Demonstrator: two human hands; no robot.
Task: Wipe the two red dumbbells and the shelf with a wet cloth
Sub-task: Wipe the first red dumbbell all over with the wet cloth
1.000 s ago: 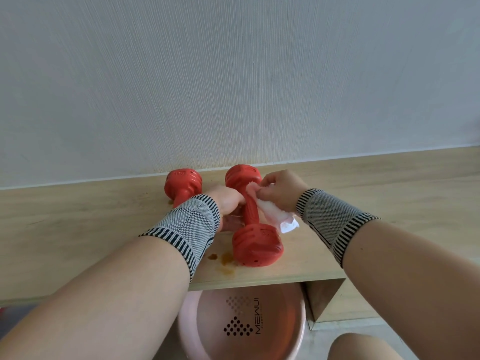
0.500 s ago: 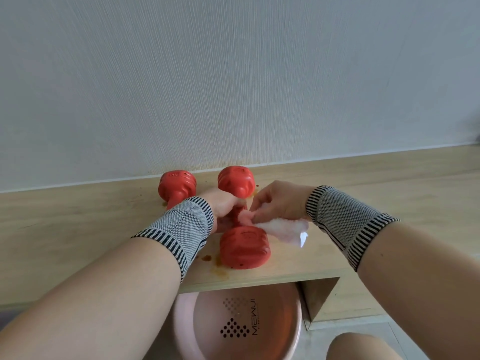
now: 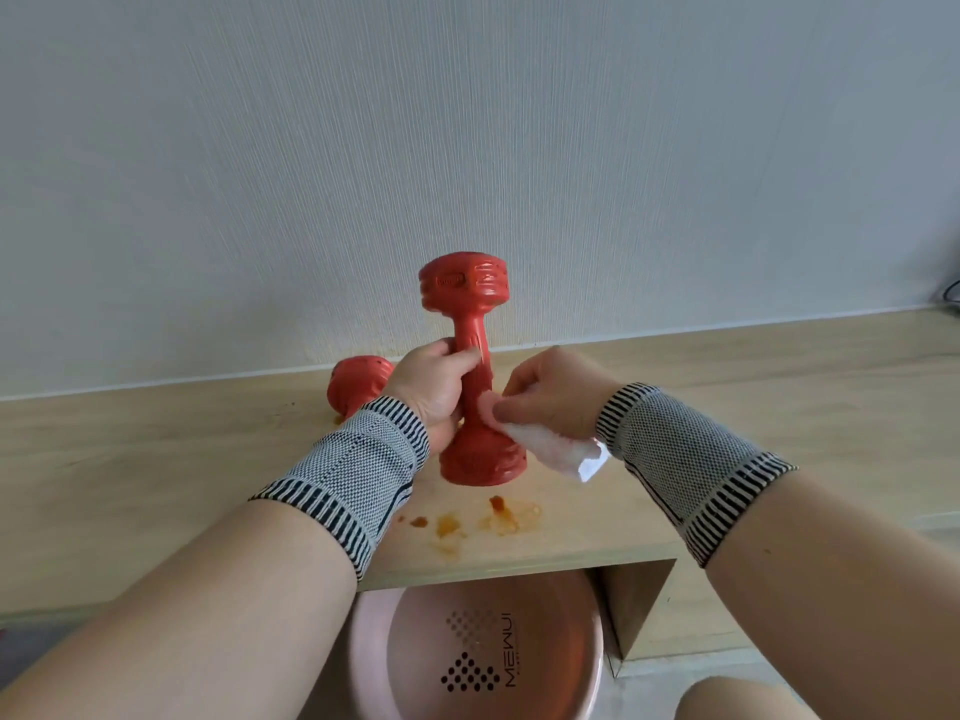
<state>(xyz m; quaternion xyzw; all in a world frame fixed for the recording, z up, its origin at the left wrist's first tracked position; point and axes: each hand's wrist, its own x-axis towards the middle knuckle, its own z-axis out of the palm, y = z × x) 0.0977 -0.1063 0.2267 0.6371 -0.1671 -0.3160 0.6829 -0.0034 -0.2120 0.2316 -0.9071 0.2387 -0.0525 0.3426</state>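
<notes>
Your left hand (image 3: 439, 387) grips the handle of a dumbbell (image 3: 470, 366) stood on end on the shelf (image 3: 156, 459), while your right hand (image 3: 545, 402), just to its right, presses a cloth (image 3: 561, 452) against the lower handle. A second dumbbell (image 3: 358, 381) lies behind and to the left of your left hand, near the wall (image 3: 467, 148) that backs the shelf. Stains (image 3: 467, 517) sit on the shelf in front of the upright dumbbell, and a basin (image 3: 374, 641) stands below the shelf's front edge, with a knee (image 3: 737, 698) at its right.
</notes>
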